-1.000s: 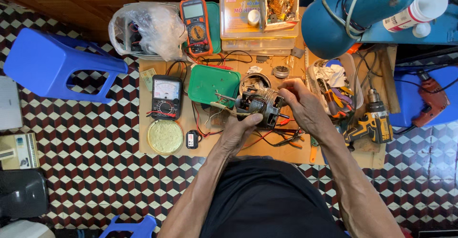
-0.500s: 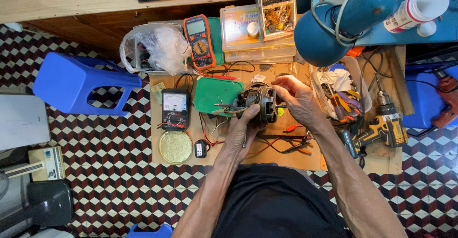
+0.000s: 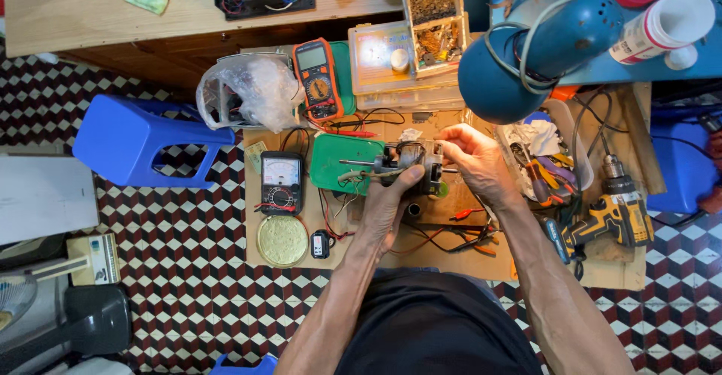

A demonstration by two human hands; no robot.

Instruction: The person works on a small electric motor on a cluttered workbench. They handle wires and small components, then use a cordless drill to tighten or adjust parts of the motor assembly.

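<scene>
Metal motor: a small electric motor (image 3: 410, 168) with a thin shaft pointing left sits held just above the middle of the wooden board (image 3: 481, 258), between both hands.
Left hand: the left hand (image 3: 387, 202) comes up from the near side, fingers wrapped on the motor's near and left face, clamped on it.
Right hand: the right hand (image 3: 470, 160) grips the motor's right end, fingers curled together on the casing.
Green lid: a flat green lid (image 3: 342, 160) lies just left of the motor, under the shaft.
Black meter: a dial meter (image 3: 281, 183) rests left of the lid, at the board's left edge.
Round tin: a round tin (image 3: 282, 241) sits near of that meter.
Orange meter: a digital meter (image 3: 318, 78) lies at the far side, beside a clear plastic bag (image 3: 244, 93).
Parts boxes: clear parts boxes (image 3: 406, 51) stand far of the motor.
Drill: a yellow cordless drill (image 3: 613, 213) lies at the right.
Lamp: a blue lamp head (image 3: 541, 40) hangs far right.
Stool: a blue plastic stool (image 3: 135, 138) stands on the chequered floor (image 3: 173, 270) at the left.
</scene>
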